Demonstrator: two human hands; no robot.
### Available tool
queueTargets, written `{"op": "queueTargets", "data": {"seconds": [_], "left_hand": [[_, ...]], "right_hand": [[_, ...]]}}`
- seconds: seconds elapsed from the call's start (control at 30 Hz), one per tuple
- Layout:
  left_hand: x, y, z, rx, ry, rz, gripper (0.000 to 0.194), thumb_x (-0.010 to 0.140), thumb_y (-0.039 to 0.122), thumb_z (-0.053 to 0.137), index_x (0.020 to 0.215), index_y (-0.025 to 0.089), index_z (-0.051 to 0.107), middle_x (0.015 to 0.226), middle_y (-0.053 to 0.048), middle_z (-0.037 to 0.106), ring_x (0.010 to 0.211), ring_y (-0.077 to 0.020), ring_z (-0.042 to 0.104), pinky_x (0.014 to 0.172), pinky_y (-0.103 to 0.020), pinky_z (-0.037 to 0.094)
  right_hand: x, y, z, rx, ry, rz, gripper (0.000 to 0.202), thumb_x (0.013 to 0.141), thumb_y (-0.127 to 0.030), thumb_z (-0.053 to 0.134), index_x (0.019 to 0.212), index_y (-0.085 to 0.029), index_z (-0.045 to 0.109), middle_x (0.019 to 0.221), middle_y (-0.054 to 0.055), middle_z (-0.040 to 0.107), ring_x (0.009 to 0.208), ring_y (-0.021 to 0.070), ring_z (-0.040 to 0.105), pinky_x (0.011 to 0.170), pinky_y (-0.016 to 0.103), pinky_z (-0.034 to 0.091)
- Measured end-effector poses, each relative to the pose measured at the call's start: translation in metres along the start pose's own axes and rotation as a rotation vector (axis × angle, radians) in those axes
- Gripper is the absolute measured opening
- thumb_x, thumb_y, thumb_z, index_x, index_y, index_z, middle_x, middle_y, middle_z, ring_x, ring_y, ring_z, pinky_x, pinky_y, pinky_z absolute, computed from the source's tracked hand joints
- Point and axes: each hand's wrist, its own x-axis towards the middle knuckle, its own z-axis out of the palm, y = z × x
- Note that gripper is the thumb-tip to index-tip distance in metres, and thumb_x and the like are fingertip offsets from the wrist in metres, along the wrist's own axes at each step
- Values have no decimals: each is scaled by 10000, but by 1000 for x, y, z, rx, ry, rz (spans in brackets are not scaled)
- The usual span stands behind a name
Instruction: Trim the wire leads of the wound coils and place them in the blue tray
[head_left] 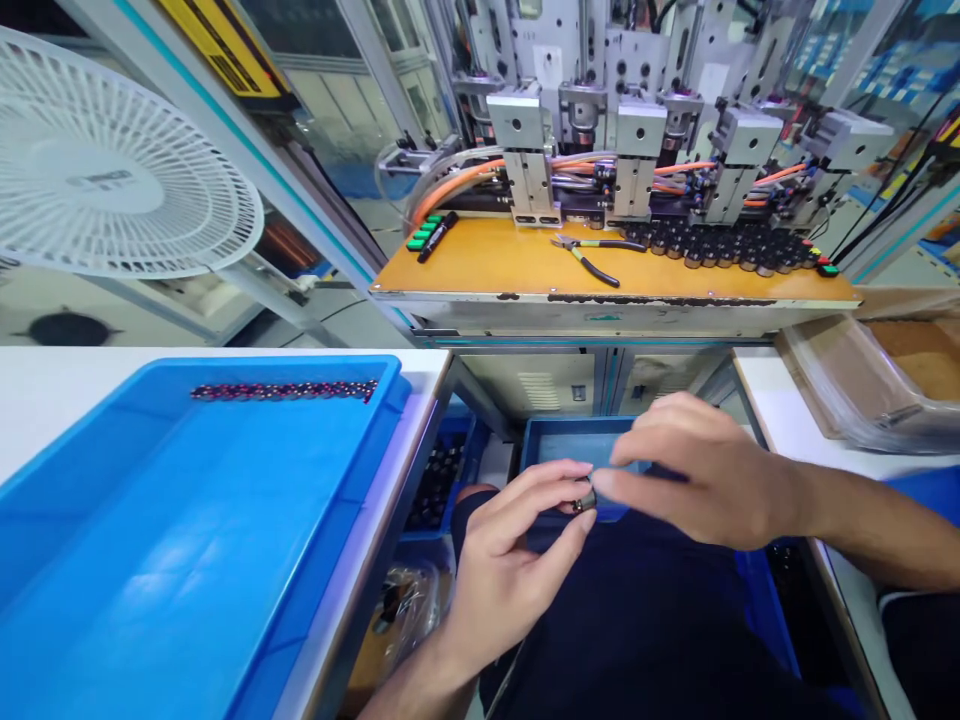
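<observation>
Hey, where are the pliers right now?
In the head view, the pliers lie right of the marker, on the orange bench top, beside the black parts.

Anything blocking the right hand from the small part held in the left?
Nothing visible stands between the right hand and the small part. The left hand grips it with fingers and thumb, leaving the side facing the right hand exposed.

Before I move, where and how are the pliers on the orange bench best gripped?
Ideally, grip the pliers by both dark-ended handles, from above and the near right side: they lie flat on the bench, handles splayed rightward, metal nose pointing left.
</observation>
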Motion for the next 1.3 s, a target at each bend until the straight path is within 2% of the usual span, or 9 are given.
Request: {"op": "queueTargets", "data": {"seconds": [0.17,0.4,0.47,0.57,0.7,0.77,0.93,1.1,1.3], "left_hand": [[-3,3,-2,-7,-10,11,284,770,27,694,989,208,692,1009,-57,732,897,-154,707,768,-224,584],[-8,-3,-8,-113,-10,45,310,764,-3,692,988,210,707,1056,-69,719,915,-160,712,792,-247,591],[-8,-5,-9,-120,-8,48,296,766,-6,687,968,208,713,1053,-71,720,896,-158,716,772,-243,594],[-7,-8,-11,-113,15,17,273,773,3,681,948,210,715,1036,-71,728,905,-168,719,780,-257,598],[-8,-12,-15,-93,91,-20,264,790,30,674,957,229,722,1055,-70,731,938,-178,717,776,-257,601],[-10,-13,-18,-89,134,-26,270,796,38,671,965,242,724,1066,-64,730,956,-179,714,770,-253,601],[-19,-12,-28,-83,253,-50,283,802,39,670,978,253,727,1090,-49,716,963,-177,709,772,-263,602],[-27,-18,-37,-100,351,-78,302,808,36,666,999,262,726,1111,-48,701,966,-198,713,766,-301,607],[-22,-22,-37,-109,369,-74,293,809,37,666,991,256,733,1098,-50,708,956,-193,712,757,-303,611]], "right_hand": [[10,3,14,-116,-265,-147,328,983,-127,369,784,-125,629,749,67,575,667,168,454,643,320,364],[9,-4,20,878,-556,869,242,901,-284,545,747,-139,662,639,-17,554,550,89,472,529,208,360],[11,-1,21,972,-645,969,232,869,-296,566,752,-134,684,637,-19,571,526,82,458,488,200,326],[22,23,19,836,-529,783,237,862,-311,593,742,-127,682,687,4,619,608,103,523,563,210,393],[59,92,16,68,-93,571,223,879,-334,643,890,-115,680,886,70,669,821,169,597,784,274,455],[79,133,18,-287,-138,592,279,886,-340,648,1036,-105,668,1067,114,656,983,204,589,895,297,437],[102,201,40,-422,-293,671,427,863,-417,644,1097,-60,660,1109,197,640,1043,309,557,931,406,416],[94,205,50,-481,-373,693,554,899,-570,503,1061,-66,664,1073,247,616,1023,390,527,874,515,409],[66,184,32,-488,-460,538,535,842,-514,587,1191,-109,586,1095,193,568,973,330,538,842,427,459]]}}
